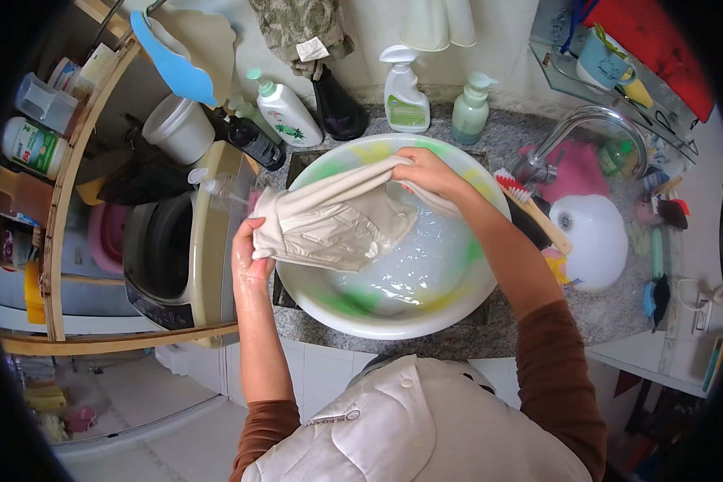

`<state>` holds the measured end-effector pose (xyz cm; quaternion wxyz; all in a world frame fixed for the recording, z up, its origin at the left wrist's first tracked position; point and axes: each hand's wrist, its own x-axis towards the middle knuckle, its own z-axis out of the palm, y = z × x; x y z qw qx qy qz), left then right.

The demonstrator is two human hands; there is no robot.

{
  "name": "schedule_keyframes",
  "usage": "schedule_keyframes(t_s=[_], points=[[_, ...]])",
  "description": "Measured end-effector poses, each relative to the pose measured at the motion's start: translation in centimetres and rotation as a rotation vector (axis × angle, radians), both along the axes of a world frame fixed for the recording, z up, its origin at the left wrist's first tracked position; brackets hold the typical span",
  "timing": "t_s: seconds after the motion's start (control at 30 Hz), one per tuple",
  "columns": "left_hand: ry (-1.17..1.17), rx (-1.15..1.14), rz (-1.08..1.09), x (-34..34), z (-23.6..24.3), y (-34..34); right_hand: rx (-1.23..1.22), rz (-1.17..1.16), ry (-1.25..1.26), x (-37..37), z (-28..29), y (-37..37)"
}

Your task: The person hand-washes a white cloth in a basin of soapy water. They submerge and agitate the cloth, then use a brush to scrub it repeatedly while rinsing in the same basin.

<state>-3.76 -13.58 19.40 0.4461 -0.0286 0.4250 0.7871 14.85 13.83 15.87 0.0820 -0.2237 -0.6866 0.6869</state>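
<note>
Cloth (329, 229), pale and wet in places, hangs between two hands in the head view. It is over the basin (394, 325), and I can't tell if its low edge touches the water (414, 273).

The left hand (250, 251) pinches one end, just past the basin's left rim. The right hand (427, 172) has a bunch of the other end in its fist, over the back of the basin. Both hold tight. I think they sit far apart so the cloth stays spread out, and it seems held over the basin so drips fall back in. The basin is likely set at the front of the counter (610, 317) so both arms can get to it. The brush (537, 213) lies just to its right, maybe to be close by.

Now I count: one cloth, one basin, one brush, one tap (558, 140). Behind the basin I see five bottles well: one white bottle (289, 116), two black bottles (253, 143), one spray bottle (406, 104) and one green bottle (470, 114). One more peeks out, half hidden.
</note>
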Motion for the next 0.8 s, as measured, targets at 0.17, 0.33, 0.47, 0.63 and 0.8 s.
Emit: schedule_keyframes(t_s=[0.17,0.33,0.47,0.63,0.8], points=[[0.394,-0.444,-0.014,0.3,-2.4,-0.8,0.326,-0.07,0.118,-2.5,-5.4,0.6],[0.472,-0.481,-0.122,0.5,-2.6,-1.6,0.625,-0.115,0.003,-4.2,-7.6,-0.4],[0.238,-0.288,-0.075,0.9,-3.8,-1.6,0.48,-0.164,0.034,-4.8,-7.0,-1.4],[-0.029,-0.102,-0.118,2.5,-6.1,-0.1,0.245,-0.124,0.043,-3.9,-2.1,-0.3],[-0.136,0.063,-0.175,4.7,-4.0,1.7,0.181,-0.141,0.27,-2.4,2.9,0.4]])
